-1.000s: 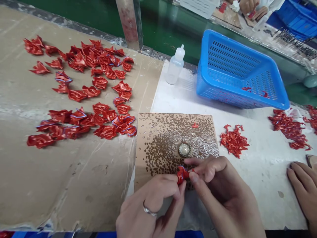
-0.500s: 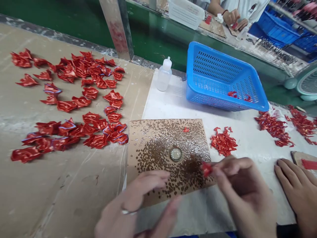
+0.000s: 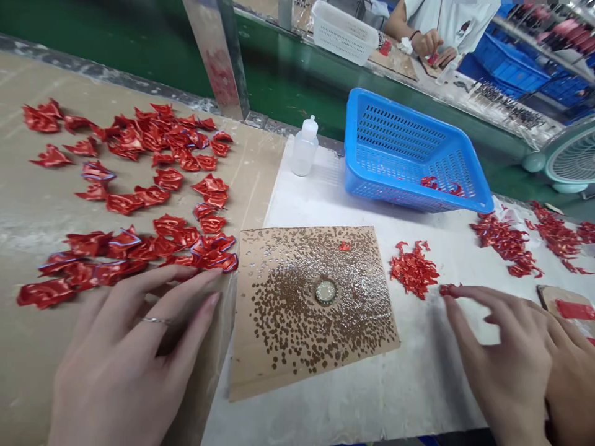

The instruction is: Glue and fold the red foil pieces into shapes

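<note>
A large cardboard sheet (image 3: 41,210) is laid out to the left of a speckled brown card (image 3: 246,359), and a blue plastic basket (image 3: 395,145) is placed behind the card. Folded red pieces (image 3: 167,179) are scattered over the sheet, and a heap of red scraps (image 3: 413,269) is piled right of the card. The left hand (image 3: 130,353) is spread wide and flat, left of the card, its fingertips just beside the pieces, with a ring (image 3: 155,321) worn on it. The right hand (image 3: 502,353) is extended right of the card, a fingertip touching a small red scrap (image 3: 449,289); whether that scrap is gripped cannot be told.
</note>
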A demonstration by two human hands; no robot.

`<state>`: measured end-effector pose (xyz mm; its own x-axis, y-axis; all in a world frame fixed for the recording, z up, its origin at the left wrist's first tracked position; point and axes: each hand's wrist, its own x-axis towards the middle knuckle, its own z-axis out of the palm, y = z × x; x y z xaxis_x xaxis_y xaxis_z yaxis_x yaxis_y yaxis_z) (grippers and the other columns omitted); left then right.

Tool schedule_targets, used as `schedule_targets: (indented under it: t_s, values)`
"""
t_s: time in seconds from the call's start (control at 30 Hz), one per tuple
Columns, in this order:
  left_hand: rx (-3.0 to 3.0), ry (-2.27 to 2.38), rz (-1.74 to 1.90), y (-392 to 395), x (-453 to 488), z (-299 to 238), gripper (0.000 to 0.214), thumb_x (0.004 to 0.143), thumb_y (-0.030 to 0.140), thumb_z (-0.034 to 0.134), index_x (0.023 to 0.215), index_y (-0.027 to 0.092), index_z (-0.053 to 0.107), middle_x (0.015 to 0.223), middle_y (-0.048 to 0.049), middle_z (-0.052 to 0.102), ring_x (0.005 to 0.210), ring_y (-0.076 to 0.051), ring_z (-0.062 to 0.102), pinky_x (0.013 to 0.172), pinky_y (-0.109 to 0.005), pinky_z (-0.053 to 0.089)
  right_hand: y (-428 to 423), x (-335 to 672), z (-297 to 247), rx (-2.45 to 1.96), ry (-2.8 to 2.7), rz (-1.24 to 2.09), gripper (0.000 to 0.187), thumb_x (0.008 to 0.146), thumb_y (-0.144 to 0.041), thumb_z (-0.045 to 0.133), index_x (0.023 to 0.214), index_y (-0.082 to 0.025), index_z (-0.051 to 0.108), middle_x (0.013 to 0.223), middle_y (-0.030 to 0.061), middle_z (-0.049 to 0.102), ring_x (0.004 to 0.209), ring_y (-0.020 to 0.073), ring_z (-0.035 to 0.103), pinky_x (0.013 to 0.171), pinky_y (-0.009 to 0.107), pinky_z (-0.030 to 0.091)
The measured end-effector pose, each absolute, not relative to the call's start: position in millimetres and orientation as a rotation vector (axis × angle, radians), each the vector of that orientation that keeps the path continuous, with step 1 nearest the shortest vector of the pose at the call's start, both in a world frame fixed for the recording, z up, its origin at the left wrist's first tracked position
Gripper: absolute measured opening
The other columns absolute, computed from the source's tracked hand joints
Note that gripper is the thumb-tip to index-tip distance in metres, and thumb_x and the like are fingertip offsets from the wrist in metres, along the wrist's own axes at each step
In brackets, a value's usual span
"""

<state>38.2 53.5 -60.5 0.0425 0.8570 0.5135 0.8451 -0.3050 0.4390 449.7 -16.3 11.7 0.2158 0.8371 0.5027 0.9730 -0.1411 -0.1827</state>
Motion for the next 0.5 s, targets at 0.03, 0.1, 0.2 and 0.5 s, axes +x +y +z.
schedule_targets:
  t_s: [0.03,0.1,0.2,0.5]
  values:
    - [2.329,1.809,1.132,55,39,-59,0.033,0.107,0.039,0.072,0.139,0.042,0.078,0.125,-0.0039,0.079,0.113,-0.033,0.073,0.113,-0.053,0.056,-17,445,11,-1.932,-1.838,-0.421,0.025,0.113,-0.045,0.065,0.108,-0.025,0.080,0.101,0.0104,0.081,0.089,0.0292,0.064,0.088,0.048,0.050]
    - [2.407,1.771,1.094,55,41,-55,0.033,0.108,0.035,0.069,0.141,0.039,0.076,0.123,-0.0045,0.081,0.111,-0.034,0.074,0.109,-0.054,0.055,-16,437,7,-1.795,-2.021,-0.409,0.018,0.116,-0.034,0.065,0.115,-0.024,0.080,0.102,0.0092,0.083,0.090,0.0279,0.063,0.084,0.043,0.051]
    - [2.360,1.809,1.068,55,43,-47,0.028,0.109,0.037,0.070,0.136,0.034,0.077,0.124,-0.0045,0.082,0.111,-0.034,0.075,0.108,-0.053,0.057,-12,431,1,-1.731,-2.068,-0.369,0.013,0.114,-0.026,0.068,0.119,-0.025,0.080,0.103,0.0068,0.085,0.092,0.0279,0.064,0.086,0.042,0.053]
    - [2.562,1.721,0.912,70,54,-28,0.028,0.111,0.025,0.065,0.139,0.026,0.074,0.141,-0.0092,0.075,0.118,-0.033,0.070,0.104,-0.050,0.057,3,427,4,-1.723,-1.993,-0.188,0.015,0.108,-0.022,0.073,0.110,-0.030,0.086,0.098,0.0038,0.088,0.089,0.0273,0.072,0.081,0.044,0.060]
